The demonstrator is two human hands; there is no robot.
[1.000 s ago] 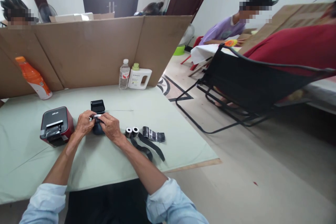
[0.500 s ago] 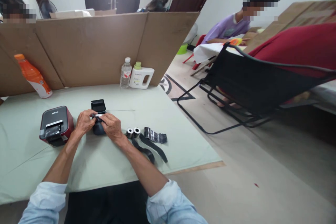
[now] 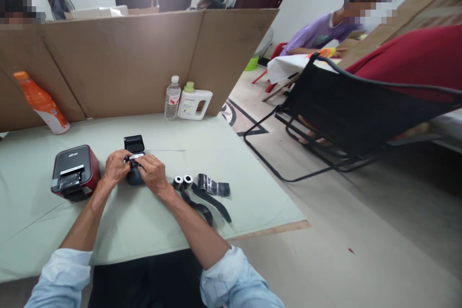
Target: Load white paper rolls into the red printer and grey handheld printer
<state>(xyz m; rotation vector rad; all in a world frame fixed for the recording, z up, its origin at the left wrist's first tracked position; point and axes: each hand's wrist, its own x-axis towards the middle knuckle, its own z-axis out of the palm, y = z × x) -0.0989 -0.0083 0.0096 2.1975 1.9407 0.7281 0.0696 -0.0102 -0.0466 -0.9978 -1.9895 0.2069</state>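
- Small black label printer (image 3: pixel 134 173), lid up, sits between left hand (image 3: pixel 116 167) and right hand (image 3: pixel 153 173)
- Both hands pinch its white paper strip (image 3: pixel 136 156)
- Paper likely light, tearable; take it by the edges

One head-worn view looks forward and down across the pale green cloth-covered counter (image 3: pixel 224 154), close above the person's forearms
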